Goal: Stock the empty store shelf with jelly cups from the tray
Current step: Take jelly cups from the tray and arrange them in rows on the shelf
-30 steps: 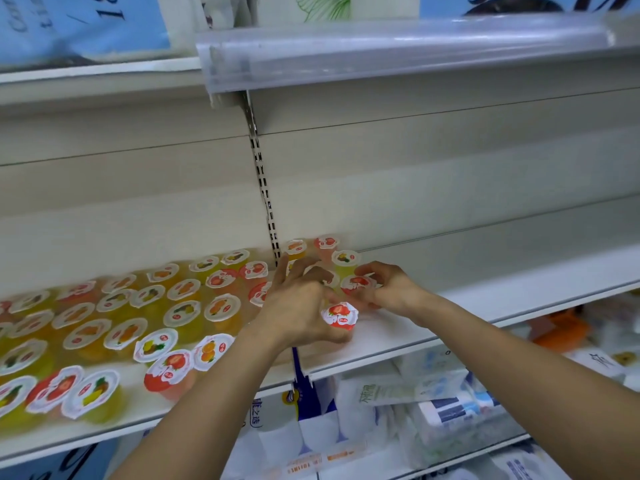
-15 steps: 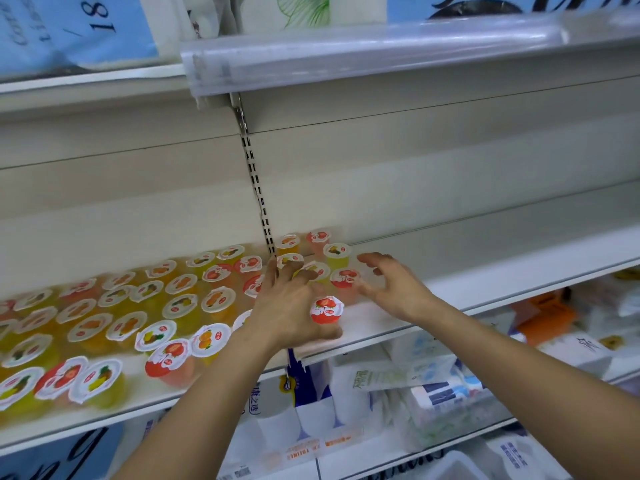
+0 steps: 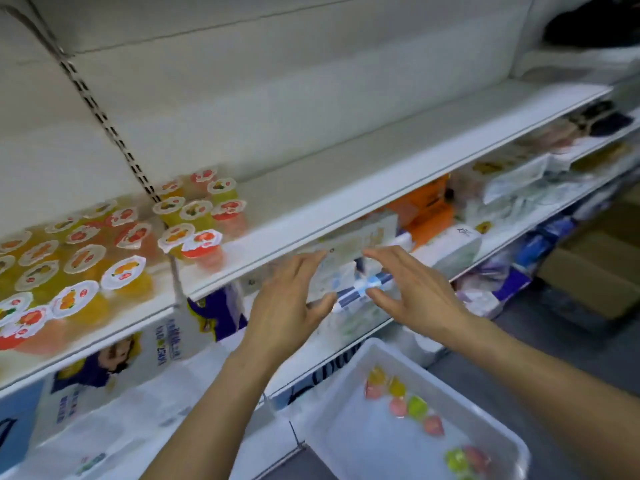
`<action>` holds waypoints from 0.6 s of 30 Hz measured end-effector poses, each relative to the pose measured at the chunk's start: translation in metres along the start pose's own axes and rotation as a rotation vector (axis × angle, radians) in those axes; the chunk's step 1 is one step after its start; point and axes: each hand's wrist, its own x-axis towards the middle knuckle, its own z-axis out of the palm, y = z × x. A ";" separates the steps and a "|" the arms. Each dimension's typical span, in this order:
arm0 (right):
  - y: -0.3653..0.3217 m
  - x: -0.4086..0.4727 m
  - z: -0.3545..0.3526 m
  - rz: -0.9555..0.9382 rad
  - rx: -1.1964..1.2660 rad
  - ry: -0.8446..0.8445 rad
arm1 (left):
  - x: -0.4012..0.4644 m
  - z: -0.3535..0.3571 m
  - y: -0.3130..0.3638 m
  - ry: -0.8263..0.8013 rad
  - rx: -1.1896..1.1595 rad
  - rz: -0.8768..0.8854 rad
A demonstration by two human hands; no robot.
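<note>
**Empty hands between shelf and tray: how the cups will want picking up**

Both hands are hanging in front of the shelf (image 3: 346, 206) edge, holding nothing. The left hand (image 3: 287, 306) is showing straight, slightly spread fingers; the right hand (image 3: 415, 292) is doing the same, thumb apart from the rest, palm facing inward.

The cups are sitting in two places. Many are standing upright in rows on the left part of the shelf, lids up, the nearest being a red cup (image 3: 202, 245) at the row's right end. A few more loose cups (image 3: 401, 400) are lying in the white tray (image 3: 349, 372) below the right forearm, apparently tipped at odd angles, though blur is hiding detail.

As a judgement: each cup is looking light and small, with thin plastic walls that would probably dent under a hard squeeze, and a smooth, likely slippery side. The foil lid is overhanging the rim, so the safest hold is probably a gentle pinch around the wall just beneath that rim, not the lid itself.
</note>
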 end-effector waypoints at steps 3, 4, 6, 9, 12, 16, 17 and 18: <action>0.047 -0.048 0.018 0.169 0.031 -0.112 | -0.012 0.052 0.013 -0.157 -0.096 -0.050; 0.061 -0.065 0.026 0.242 0.037 -0.157 | -0.018 0.073 0.014 -0.214 -0.125 -0.074; 0.087 -0.098 0.048 0.364 0.044 -0.282 | -0.031 0.115 0.015 -0.327 -0.180 -0.136; 0.121 -0.147 0.085 0.487 0.062 -0.475 | -0.053 0.179 0.015 -0.497 -0.286 -0.247; 0.149 -0.187 0.122 0.604 0.025 -0.609 | -0.072 0.239 0.011 -0.643 -0.351 -0.316; 0.181 -0.217 0.178 0.644 -0.017 -0.761 | -0.085 0.321 -0.003 -0.778 -0.327 -0.373; 0.188 -0.223 0.194 0.643 -0.022 -0.781 | -0.087 0.341 -0.007 -0.805 -0.324 -0.394; 0.195 -0.227 0.210 0.645 -0.036 -0.788 | -0.088 0.361 -0.011 -0.828 -0.322 -0.420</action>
